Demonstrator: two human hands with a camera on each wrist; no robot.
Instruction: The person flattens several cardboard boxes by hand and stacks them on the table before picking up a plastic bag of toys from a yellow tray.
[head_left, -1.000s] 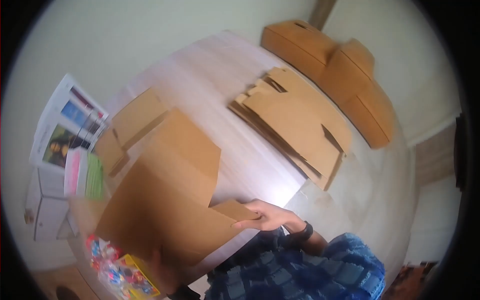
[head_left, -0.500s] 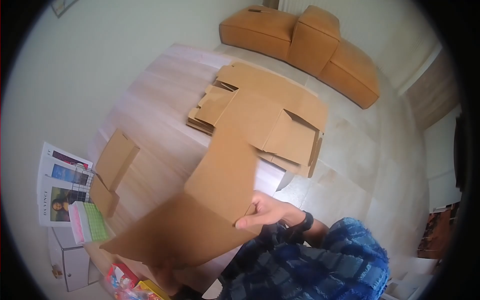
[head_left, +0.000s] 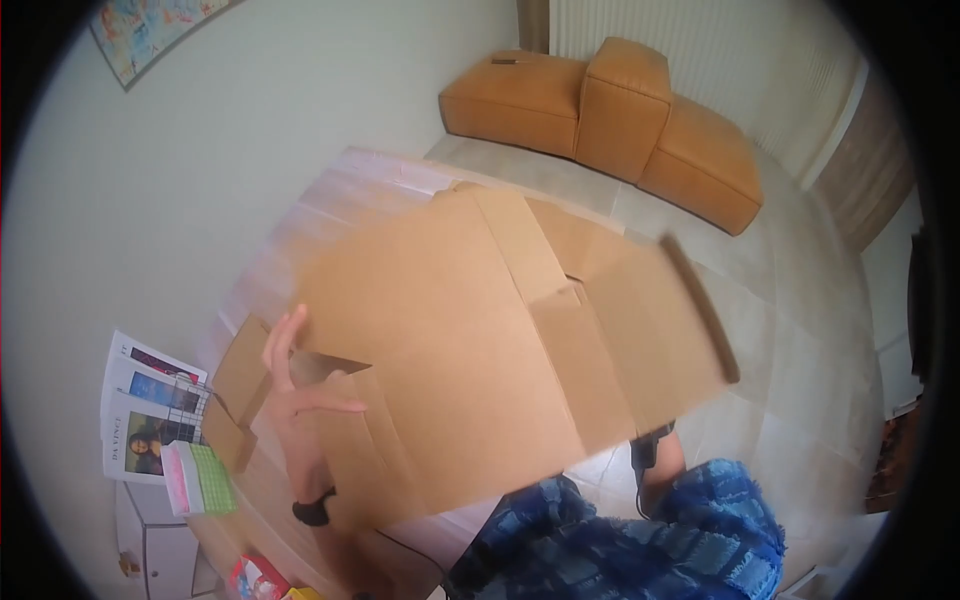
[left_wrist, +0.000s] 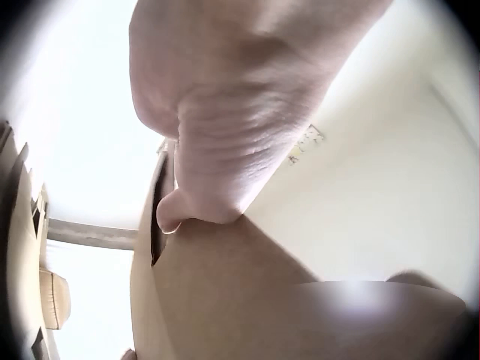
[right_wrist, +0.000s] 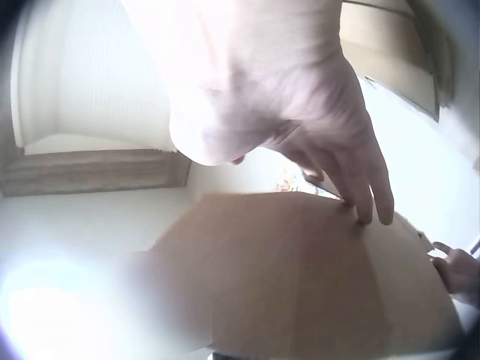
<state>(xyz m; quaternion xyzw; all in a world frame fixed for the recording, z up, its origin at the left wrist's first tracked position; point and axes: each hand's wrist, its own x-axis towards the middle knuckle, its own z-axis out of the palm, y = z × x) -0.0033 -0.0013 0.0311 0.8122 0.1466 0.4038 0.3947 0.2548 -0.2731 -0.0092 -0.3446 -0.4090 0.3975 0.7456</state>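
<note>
A large, partly unfolded cardboard box (head_left: 450,350) is held tilted over the table in the head view, with creased flaps and a cut slot. My left hand (head_left: 295,400) grips its left edge, the thumb over the flap beside the slot and the fingers along the edge. In the left wrist view, a fingertip of that hand (left_wrist: 210,150) sits right at the slot. The right hand is hidden behind the box in the head view. In the right wrist view, the right hand (right_wrist: 322,135) rests extended fingers (right_wrist: 381,199) on the cardboard.
At the table's left stand a small cardboard piece (head_left: 240,375), a wire rack (head_left: 188,400) with art prints (head_left: 145,440), and a pink and green package (head_left: 205,478). Red packaging (head_left: 255,578) lies at the front left. Brown sofa seats (head_left: 620,105) stand beyond the table.
The box has moved up and right and now spreads wider toward the camera. My left hand has come into clear sight at its left edge; the right hand has gone behind it.
</note>
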